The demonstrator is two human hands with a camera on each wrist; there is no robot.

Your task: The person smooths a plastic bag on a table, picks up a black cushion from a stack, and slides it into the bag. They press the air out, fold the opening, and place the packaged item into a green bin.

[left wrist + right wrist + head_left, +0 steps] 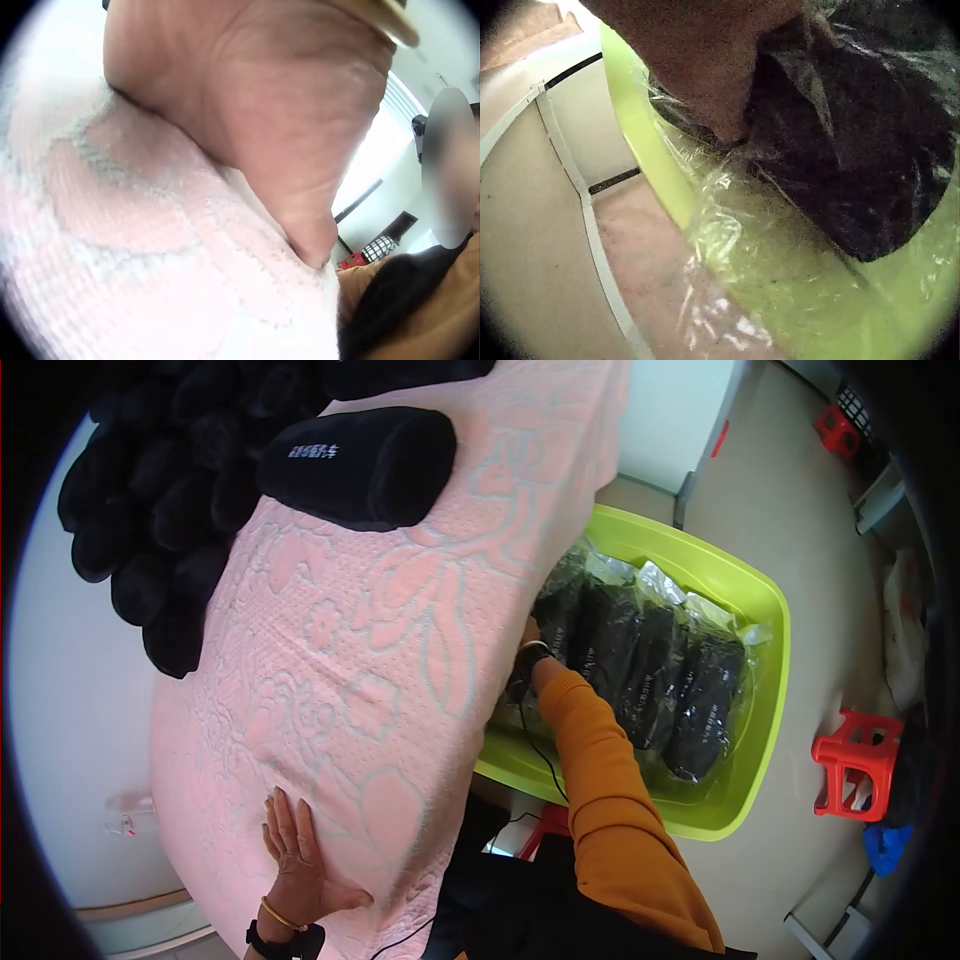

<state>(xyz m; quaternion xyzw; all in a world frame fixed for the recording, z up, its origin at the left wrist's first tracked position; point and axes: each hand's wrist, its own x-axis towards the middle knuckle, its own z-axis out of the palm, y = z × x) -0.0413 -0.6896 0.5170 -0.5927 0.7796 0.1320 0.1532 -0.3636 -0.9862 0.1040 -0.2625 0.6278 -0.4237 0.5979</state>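
My left hand [296, 857] rests flat on the pink patterned cover [330, 690], fingers straight and thumb spread to the side. In the left wrist view its palm heel [292, 112] presses on the cloth. Down in the lime-green tub [770, 690], my right hand [705, 67] grips a black cushion [855, 150] in a clear plastic bag, at the side nearest the table. The table edge partly hides this hand in the head view. Beside it lie several more bagged black cushions [708, 705] in a row, with pale lettering.
A black cushion [400, 470] with white lettering lies unbagged on the cover, near a heap of black cushions [190, 490] at the far left. Red stools [858, 765] stand on the floor at the right. A thin cable [540, 750] hangs by my right wrist.
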